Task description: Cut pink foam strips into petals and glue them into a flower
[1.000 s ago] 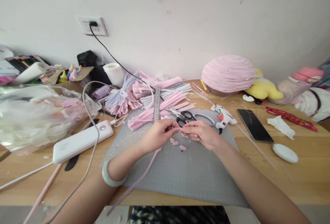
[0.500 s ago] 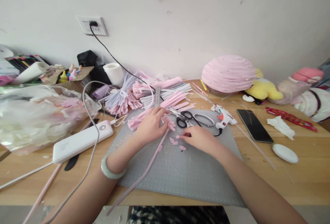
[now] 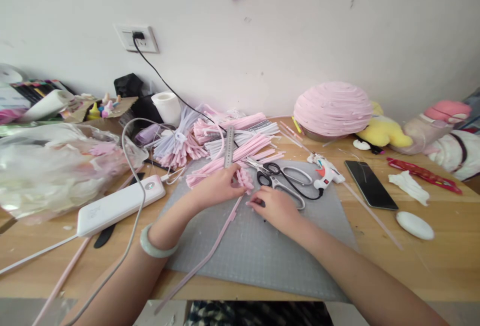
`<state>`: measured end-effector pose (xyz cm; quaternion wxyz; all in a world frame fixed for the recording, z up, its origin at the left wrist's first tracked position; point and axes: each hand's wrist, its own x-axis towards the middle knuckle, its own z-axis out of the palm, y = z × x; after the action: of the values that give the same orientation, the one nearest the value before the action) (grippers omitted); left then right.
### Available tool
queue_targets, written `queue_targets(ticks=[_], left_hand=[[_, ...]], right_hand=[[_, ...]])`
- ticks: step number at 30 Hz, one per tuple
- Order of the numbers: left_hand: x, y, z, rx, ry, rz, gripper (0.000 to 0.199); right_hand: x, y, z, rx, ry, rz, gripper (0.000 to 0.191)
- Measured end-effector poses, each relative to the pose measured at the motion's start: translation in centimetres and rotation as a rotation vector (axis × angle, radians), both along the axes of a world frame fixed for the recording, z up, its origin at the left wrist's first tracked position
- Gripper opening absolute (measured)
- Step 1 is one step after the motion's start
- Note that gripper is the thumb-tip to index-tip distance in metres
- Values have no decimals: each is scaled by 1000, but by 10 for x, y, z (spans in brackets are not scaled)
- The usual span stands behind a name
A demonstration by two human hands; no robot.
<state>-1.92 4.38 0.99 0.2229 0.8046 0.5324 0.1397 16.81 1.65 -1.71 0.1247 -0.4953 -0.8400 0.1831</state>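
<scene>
My left hand [image 3: 218,186] pinches a small cluster of pink petals [image 3: 245,180] above the grey cutting mat [image 3: 277,261]. From near that cluster a long pink strip [image 3: 215,246] runs down over the mat's front edge. Just right of the cluster, my right hand [image 3: 273,208] has its thumb and fingertips together; what they hold, if anything, is too small to make out. Beyond the right hand lie black-handled scissors [image 3: 265,172] and a pair with grey handles [image 3: 294,197].
Bundles of pink and white sticks [image 3: 240,141] lie behind the mat. A glue gun [image 3: 326,173], a phone [image 3: 370,184] and a pink dome [image 3: 333,109] are rightward. A white power bank [image 3: 120,206], with cables, and a plastic bag [image 3: 56,171] are leftward.
My right hand has moved left and slightly up, closer to the petal cluster. My left hand has turned, showing more of the cluster. The loose pink petals on the mat are no longer visible.
</scene>
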Motion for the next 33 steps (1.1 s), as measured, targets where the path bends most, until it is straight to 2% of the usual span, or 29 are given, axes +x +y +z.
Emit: queue_targets(ticks=[3, 6, 9, 11, 13, 15, 19, 22, 27, 29, 31, 33], left_hand=[[1, 2, -4, 113, 36, 58, 45], [4, 2, -5, 283, -47, 50, 47], [8, -4, 2, 449, -120, -73, 39], [11, -10, 7, 426, -135, -262, 25], [14, -15, 10, 374, -140, -386, 20], [17, -17, 9, 354, -156, -423, 20], [20, -15, 3, 353, -189, -396, 20], [21, -15, 2, 339, -192, -348, 19], [23, -16, 4, 284, -248, -242, 18], [24, -16, 4, 279, -272, -234, 17], [24, -16, 3, 295, -283, -243, 16], [24, -16, 3, 325, -281, -259, 16]], right_hand=[[-1, 1, 0, -36, 26, -19, 14], [1, 1, 4, -88, 133, -67, 12], [4, 4, 10, -350, 421, -141, 15], [7, 6, 15, -527, 619, -180, 14], [10, 9, 19, -600, 741, -223, 10], [12, 10, 23, -641, 795, -280, 7], [13, 8, 24, -707, 830, -315, 11], [13, 7, 24, -612, 826, -246, 13], [15, 4, 29, -136, 613, -82, 12], [17, 4, 30, -20, 548, -38, 10], [17, 4, 31, -12, 540, -21, 12], [17, 4, 30, -104, 583, -38, 14]])
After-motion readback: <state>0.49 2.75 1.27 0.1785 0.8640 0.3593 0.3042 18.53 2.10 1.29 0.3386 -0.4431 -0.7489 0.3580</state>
